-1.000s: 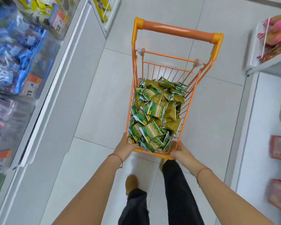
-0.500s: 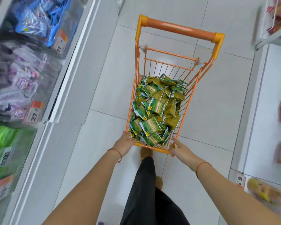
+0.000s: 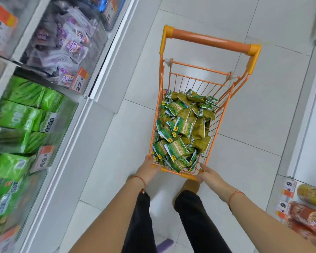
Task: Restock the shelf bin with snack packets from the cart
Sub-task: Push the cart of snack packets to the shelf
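Fingers of our left hand (image 3: 148,168) and right hand (image 3: 207,173) are curling round the near rim of the cart (image 3: 211,42), where the snack packets (image 3: 181,130) are lying heaped. We are rolling it along the aisle: green-packet bins (image 3: 26,110) are now coming alongside on our left, so restocking is likely approaching.
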